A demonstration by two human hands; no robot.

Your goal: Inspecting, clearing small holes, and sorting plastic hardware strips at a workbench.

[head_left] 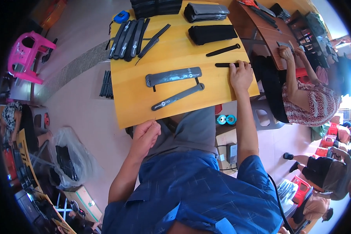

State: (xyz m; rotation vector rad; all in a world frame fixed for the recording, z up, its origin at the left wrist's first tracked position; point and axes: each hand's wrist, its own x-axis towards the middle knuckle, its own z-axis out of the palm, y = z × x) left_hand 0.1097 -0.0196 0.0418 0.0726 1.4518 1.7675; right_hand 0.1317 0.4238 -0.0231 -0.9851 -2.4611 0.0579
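My right hand (242, 76) is at the table's right edge, its fingers bent over a narrow black strap (223, 65) whose left end sticks out past them. Just beyond lies another black strap (223, 50) with a rounded, slotted end. My left hand (145, 136) is closed in a pinch just off the near table edge; something thin seems to poke up from the fingertips, too small to name. Between the hands, on the yellow table (132, 105), lie a wide grey strap in a clear sleeve (174, 76) and a slimmer grey strap with a looped end (178, 96).
At the far left of the table are a bundle of grey straps (128, 39) and a blue tape measure (121, 16). Stacks of black and grey straps (212, 34) line the far side. A pink stool (29, 56) stands left; a co-worker (308, 91) sits right at a brown table (269, 35).
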